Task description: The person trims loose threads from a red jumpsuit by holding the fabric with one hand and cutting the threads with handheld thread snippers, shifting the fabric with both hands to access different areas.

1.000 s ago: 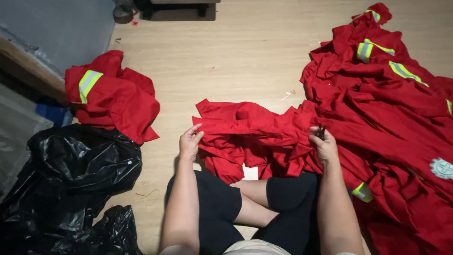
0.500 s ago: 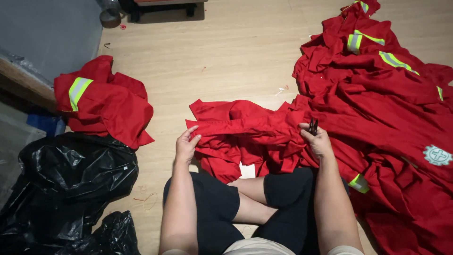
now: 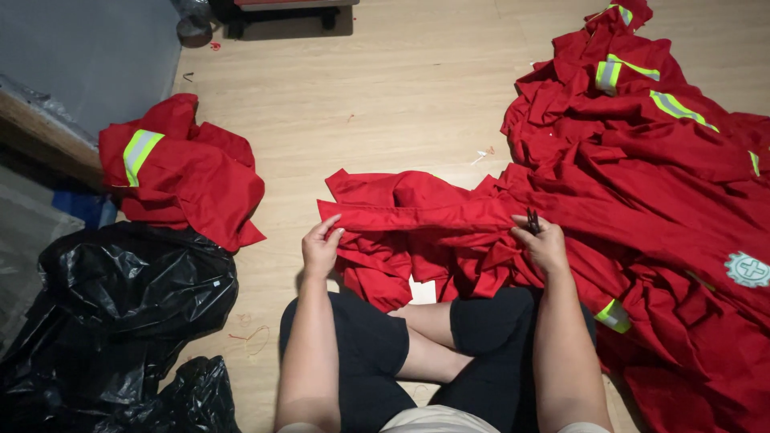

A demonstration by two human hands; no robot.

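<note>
A red work garment (image 3: 425,216) lies spread on the wooden floor in front of my crossed legs. My left hand (image 3: 321,248) pinches its left edge between thumb and fingers. My right hand (image 3: 545,244) rests on the cloth farther right, closed on a small dark tool (image 3: 532,221) whose tips stick up above the fingers; it also seems to press the fabric. A white tag (image 3: 423,290) shows beneath the garment near my knees.
A large heap of red garments with reflective yellow stripes (image 3: 666,160) fills the right side. A smaller folded red pile (image 3: 180,172) lies at the left. Black plastic bags (image 3: 120,313) sit at the lower left. A dark stand base (image 3: 281,12) is at the top.
The view has shifted slightly. Both hands stay on the garment, which now lies pulled a little straighter between them.
</note>
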